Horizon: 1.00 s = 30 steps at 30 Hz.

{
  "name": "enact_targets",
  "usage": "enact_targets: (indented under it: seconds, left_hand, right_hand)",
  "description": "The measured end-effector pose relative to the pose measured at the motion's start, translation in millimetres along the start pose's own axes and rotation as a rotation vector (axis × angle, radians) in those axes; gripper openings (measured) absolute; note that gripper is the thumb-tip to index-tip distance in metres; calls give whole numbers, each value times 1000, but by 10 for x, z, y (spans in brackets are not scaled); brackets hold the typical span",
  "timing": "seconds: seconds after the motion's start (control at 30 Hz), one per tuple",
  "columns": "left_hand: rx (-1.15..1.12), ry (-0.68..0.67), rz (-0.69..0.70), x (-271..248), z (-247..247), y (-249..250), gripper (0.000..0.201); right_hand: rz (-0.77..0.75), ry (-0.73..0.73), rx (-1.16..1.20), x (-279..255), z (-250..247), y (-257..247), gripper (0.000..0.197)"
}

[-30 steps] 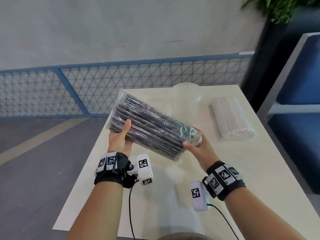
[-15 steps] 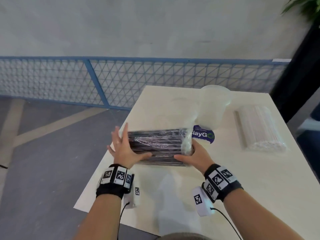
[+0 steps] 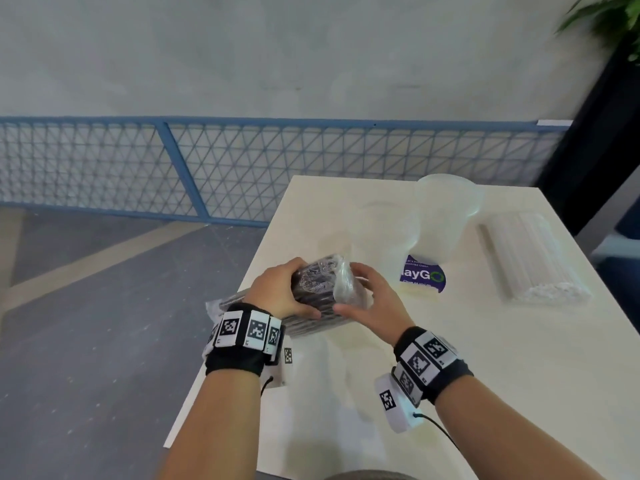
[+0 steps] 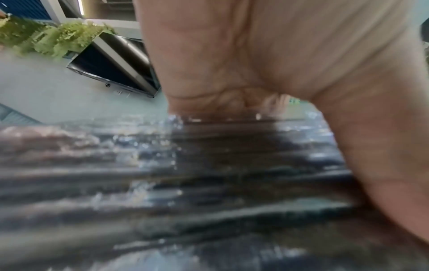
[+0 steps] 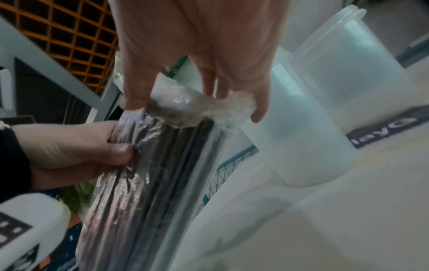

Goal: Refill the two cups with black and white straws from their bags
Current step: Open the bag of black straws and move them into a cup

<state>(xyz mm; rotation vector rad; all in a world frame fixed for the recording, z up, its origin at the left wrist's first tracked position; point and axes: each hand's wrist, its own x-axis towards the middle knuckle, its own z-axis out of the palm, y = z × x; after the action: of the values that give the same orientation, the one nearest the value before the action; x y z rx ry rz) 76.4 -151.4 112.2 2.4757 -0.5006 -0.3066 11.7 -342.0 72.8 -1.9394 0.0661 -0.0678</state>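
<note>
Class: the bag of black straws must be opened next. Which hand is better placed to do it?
Probably the right hand: its fingertips pinch the loose plastic end of the black straw bag, while the left hand grips the bundle.

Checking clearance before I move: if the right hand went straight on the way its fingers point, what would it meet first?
Probably the nearer clear cup, just beyond the right hand pinching the black straw bag; depth is uncertain.

Both forearms are bare, no sleeves. Each wrist has a black fabric band [image 3: 235, 358] covered in white tiles printed with black square codes. A small white camera pod [image 3: 394, 408] with its own code hangs under the right band [image 3: 446, 372], thin black cable trailing off it.
</note>
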Motion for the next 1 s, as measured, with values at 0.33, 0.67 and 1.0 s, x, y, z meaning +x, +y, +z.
enact_targets:
  seconds: [0.33,0.67,1.0]
  left_hand:
    - [-194,185,33,65,-175,-84,67]
    - [-253,240,-21,47,-120,-28,68]
    - [-179,271,-88,49,-47,-40,67]
  right_hand:
    - [300,219,670,26,210,-99,21]
    - [345,214,804,119,75,-221,2]
    - [284,232,1036,219,-145,-283,15]
